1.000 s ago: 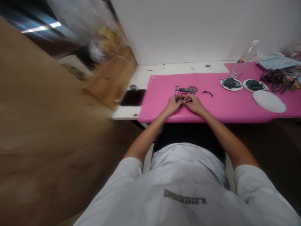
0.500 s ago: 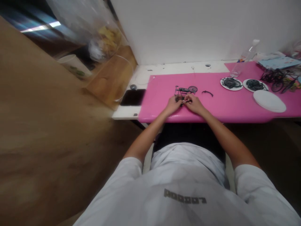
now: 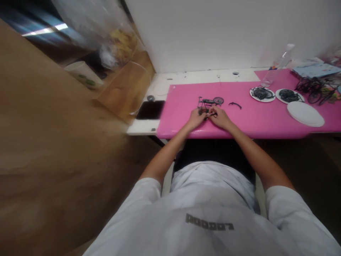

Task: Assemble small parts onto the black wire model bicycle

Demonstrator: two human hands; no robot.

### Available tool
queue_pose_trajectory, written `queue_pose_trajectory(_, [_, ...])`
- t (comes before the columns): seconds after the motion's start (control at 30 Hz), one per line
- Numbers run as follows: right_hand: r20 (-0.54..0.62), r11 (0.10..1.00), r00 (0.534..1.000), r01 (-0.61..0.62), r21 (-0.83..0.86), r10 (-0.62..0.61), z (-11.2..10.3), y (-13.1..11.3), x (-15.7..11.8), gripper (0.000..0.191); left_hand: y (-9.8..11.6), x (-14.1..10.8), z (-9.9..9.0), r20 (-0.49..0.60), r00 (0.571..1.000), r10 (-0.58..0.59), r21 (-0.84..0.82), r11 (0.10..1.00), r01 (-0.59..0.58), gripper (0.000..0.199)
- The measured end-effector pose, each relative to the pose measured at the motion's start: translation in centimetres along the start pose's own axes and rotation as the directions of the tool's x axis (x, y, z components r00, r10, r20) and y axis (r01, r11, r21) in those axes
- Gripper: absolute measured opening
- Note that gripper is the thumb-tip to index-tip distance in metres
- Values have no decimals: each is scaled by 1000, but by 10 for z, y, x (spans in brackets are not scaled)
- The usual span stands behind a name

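Observation:
A dark miniature bicycle (image 3: pixel 210 101), partly put together, lies on the pink mat near its front edge, one wheel showing at the right end. My left hand (image 3: pixel 196 119) is closed on the bicycle's near end, and its fingers hide part of the frame. Beside it, almost touching, my right hand (image 3: pixel 220 117) pinches a thin dark piece (image 3: pixel 213 115) against that end; its exact kind is too small to make out. A curved dark strip (image 3: pixel 235 105) rests on the mat, right of the bicycle.
Two white plates with dark bicycle parts, a left plate (image 3: pixel 253 96) and a right one (image 3: pixel 279 99), sit at right, near a stack of plates (image 3: pixel 306 114). Behind stands a clear bottle (image 3: pixel 270 76); several mini bicycles (image 3: pixel 315 93) crowd the far right. A black phone-like slab (image 3: pixel 150 110) lies left.

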State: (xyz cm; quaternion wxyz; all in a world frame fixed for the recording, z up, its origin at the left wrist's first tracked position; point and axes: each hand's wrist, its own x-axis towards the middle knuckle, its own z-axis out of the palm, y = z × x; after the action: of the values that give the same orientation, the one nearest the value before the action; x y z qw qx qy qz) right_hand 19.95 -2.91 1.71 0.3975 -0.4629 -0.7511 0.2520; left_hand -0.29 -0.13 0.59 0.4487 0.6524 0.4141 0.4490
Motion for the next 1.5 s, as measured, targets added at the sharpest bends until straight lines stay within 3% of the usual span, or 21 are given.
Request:
queue_pose_trajectory(0.8, [7,1000,1000,2,-29,-2,-1,-2,0,19,-8,2,0,2,1000,13,-1,1000,-13,26])
queue_pose_trajectory(1.5, [11,999,1000,10,-43,-10,0,0,0,18,-1,0,1,-15,1000,-9,-1,1000,9,25])
